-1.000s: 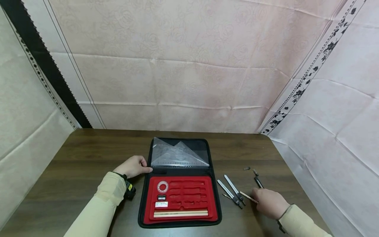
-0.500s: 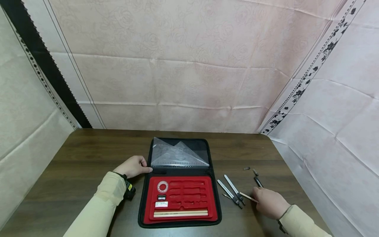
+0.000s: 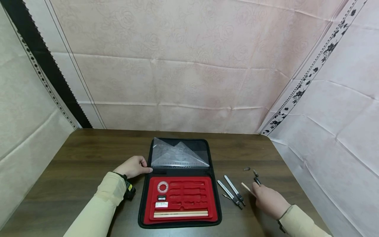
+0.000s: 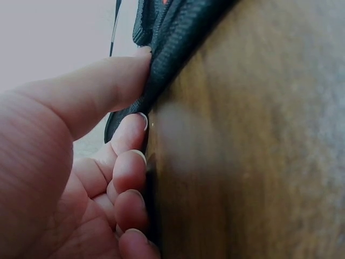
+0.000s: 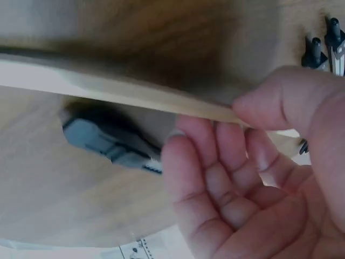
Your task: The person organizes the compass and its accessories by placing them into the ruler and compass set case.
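My left hand point(image 3: 134, 167) pinches the left edge of an open black zip case point(image 3: 183, 172) between thumb and forefinger. In the left wrist view the thumb lies on the fabric edge point(image 4: 172, 59), with the other fingers curled beside it. My right hand point(image 3: 269, 200) pinches a pale wooden pencil point(image 3: 246, 188) near the table, right of the case. In the right wrist view the pencil point(image 5: 118, 89) stretches leftward from between thumb and fingertips. A dark tool with a silvery part point(image 5: 108, 137) lies on the table under it, partly hidden by the fingers.
Transparent set squares point(image 3: 174, 156) lie in the case lid. The red tray point(image 3: 177, 184) holds a white ring, a sharpener point(image 3: 161, 197), an eraser point(image 3: 161, 204) and pencils point(image 3: 180, 214). Two compasses point(image 3: 229, 191) lie right of the case. Small dark pieces point(image 3: 247, 169) lie farther back.
The pencil in my right hand has turned, its far end moving up and away from the compasses. The right fingers have shifted slightly. My left hand and the case have stayed put.
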The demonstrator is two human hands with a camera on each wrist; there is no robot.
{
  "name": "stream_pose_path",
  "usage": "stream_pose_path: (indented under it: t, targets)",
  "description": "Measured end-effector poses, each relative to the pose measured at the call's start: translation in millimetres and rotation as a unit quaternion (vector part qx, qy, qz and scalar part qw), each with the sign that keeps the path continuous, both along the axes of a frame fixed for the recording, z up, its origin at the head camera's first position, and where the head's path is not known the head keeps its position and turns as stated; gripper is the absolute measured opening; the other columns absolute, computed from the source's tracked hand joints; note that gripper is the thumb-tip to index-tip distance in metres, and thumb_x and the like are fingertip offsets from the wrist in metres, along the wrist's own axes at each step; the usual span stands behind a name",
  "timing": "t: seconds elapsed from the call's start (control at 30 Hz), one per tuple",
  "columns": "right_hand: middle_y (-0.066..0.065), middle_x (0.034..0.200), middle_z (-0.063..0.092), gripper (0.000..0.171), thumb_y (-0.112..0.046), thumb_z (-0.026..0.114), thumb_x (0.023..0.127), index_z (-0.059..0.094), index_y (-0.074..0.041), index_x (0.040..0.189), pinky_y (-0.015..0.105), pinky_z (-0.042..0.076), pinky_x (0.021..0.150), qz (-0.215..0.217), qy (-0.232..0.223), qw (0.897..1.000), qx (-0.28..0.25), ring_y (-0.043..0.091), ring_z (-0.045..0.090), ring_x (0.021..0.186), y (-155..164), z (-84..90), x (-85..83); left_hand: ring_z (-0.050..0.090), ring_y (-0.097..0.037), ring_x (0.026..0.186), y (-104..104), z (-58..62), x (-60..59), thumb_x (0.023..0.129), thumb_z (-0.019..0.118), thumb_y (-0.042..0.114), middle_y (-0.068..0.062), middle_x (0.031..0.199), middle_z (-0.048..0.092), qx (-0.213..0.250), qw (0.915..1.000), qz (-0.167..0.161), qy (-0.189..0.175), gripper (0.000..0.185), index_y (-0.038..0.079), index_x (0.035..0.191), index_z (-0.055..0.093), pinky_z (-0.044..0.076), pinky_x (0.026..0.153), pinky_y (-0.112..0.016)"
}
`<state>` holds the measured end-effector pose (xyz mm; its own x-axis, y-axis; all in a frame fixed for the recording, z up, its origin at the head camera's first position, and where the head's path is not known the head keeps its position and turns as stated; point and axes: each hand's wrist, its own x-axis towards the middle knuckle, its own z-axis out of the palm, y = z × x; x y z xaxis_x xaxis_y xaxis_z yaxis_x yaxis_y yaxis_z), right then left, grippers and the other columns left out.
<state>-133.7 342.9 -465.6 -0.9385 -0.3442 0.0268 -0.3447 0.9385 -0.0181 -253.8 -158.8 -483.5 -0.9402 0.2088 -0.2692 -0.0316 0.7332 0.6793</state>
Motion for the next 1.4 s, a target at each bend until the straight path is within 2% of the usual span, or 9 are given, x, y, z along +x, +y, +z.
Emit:
stream_pose_path:
  t: [0.13,0.27,0.37,0.5,0.7,0.8,0.9,1.0,1.4]
  targets:
    - [-0.003,0.068,0.039,0.030,0.007,0.065,0.070,0.043,-0.011,0.081,0.026,0.035,0.043,0.042,0.053,0.998,-0.012,0.007,0.035,0.051,-4,4.7,-4.9,0.048,-0.021,0.067,0,0.2,0.7,0.083,0.076,0.031,-0.007,0.075,0.052,0.003,1.0000,0.002,-0.001,0.031,0.008,0.087,0.057,0.038,0.058,-0.032]
    - [-0.007,0.074,0.042,0.029,0.005,0.067,0.074,0.047,-0.013,0.086,0.025,0.037,0.048,0.077,0.059,0.995,-0.028,0.004,0.037,0.057,-22,16.8,-10.7,0.048,-0.021,0.067,0,1.0,1.0,0.083,0.076,0.030,-0.007,0.074,0.052,0.003,1.0000,0.001,-0.001,0.030,0.007,0.087,0.057,0.038,0.057,-0.031]
    - [-0.008,0.074,0.045,0.025,0.000,0.070,0.078,0.051,-0.013,0.089,0.025,0.039,0.050,0.111,0.075,0.991,-0.030,0.004,0.041,0.059,-46,26.0,-15.9,0.048,-0.021,0.067,-1,1.6,1.3,0.083,0.076,0.030,-0.007,0.074,0.052,0.003,1.0000,0.001,0.000,0.030,0.007,0.087,0.057,0.038,0.057,-0.031]
    - [-0.008,0.077,0.051,0.023,-0.005,0.073,0.080,0.056,-0.015,0.093,0.025,0.045,0.054,0.170,0.083,0.981,-0.049,0.006,0.049,0.063,-90,30.0,-18.8,0.048,-0.021,0.067,-1,0.7,1.9,0.083,0.077,0.031,-0.008,0.075,0.052,0.003,1.0000,0.004,0.000,0.031,0.007,0.086,0.057,0.039,0.058,-0.032]
    - [-0.011,0.087,0.060,0.019,-0.014,0.071,0.086,0.062,-0.020,0.102,0.017,0.047,0.066,0.282,0.020,0.956,-0.074,0.000,0.056,0.075,-156,17.9,-8.2,0.049,-0.021,0.067,0,-1.7,1.4,0.083,0.077,0.031,-0.007,0.075,0.053,0.005,1.0000,0.004,-0.001,0.031,0.008,0.086,0.057,0.039,0.058,-0.032]
    - [-0.013,0.094,0.062,0.019,-0.019,0.067,0.091,0.062,-0.022,0.110,0.015,0.046,0.075,0.319,-0.026,0.945,-0.069,-0.003,0.056,0.083,-178,12.4,-3.3,0.049,-0.021,0.067,0,-2.4,0.2,0.082,0.077,0.031,-0.007,0.074,0.053,0.007,1.0000,0.003,0.004,0.031,0.008,0.086,0.057,0.039,0.057,-0.032]
    - [-0.013,0.101,0.062,0.021,-0.022,0.065,0.094,0.061,-0.024,0.115,0.016,0.045,0.081,0.335,-0.060,0.938,-0.060,-0.004,0.055,0.087,-192,8.6,-1.0,0.049,-0.021,0.067,0,-4.0,-1.1,0.082,0.077,0.031,-0.008,0.074,0.053,0.008,0.9999,0.003,0.006,0.031,0.008,0.086,0.057,0.039,0.057,-0.032]
    - [-0.013,0.103,0.061,0.021,-0.026,0.064,0.095,0.061,-0.026,0.116,0.015,0.045,0.082,0.341,-0.074,0.936,-0.051,-0.004,0.054,0.087,-200,6.1,-0.5,0.049,-0.021,0.067,-1,-5.3,-1.7,0.082,0.077,0.031,-0.007,0.074,0.052,0.008,1.0000,0.002,0.005,0.031,0.008,0.085,0.057,0.039,0.057,-0.032]
    - [-0.013,0.110,0.061,0.034,-0.027,0.070,0.090,0.060,-0.027,0.123,0.018,0.045,0.085,0.351,-0.076,0.933,-0.025,-0.003,0.054,0.094,-219,3.5,-3.1,0.048,-0.021,0.066,-1,-5.2,-1.5,0.082,0.077,0.030,-0.007,0.073,0.052,0.006,0.9999,0.002,0.008,0.031,0.008,0.085,0.057,0.038,0.057,-0.032]
